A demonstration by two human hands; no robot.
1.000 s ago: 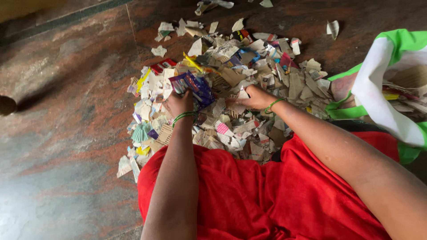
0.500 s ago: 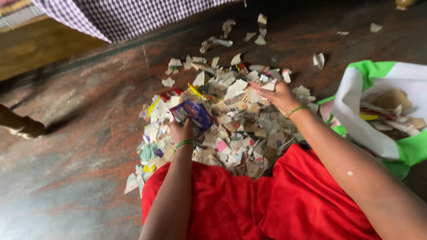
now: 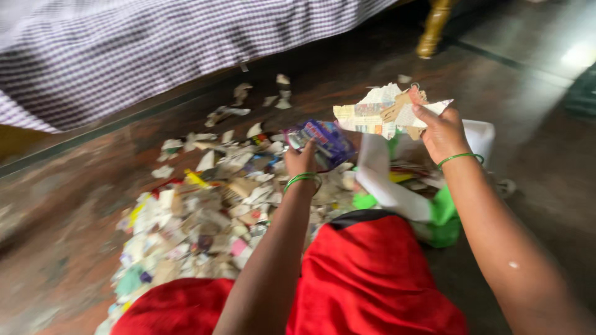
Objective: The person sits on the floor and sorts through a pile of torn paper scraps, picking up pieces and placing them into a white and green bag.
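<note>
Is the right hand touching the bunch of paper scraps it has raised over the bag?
Touching. The head view shows the right hand with fingers closed on the bunch of paper scraps, held up above the white and green bag.

Crumpled purple-blue wrapper gripped in left hand.

Dark reddish-brown polished stone floor, mottled and a little worn, with a dark inlaid line running across the upper right. Purple-and-white checked cloth hanging over the upper left, close above the floor. Turned yellowish wooden furniture leg standing at the top. Bright patch of reflected light at the right edge.
</note>
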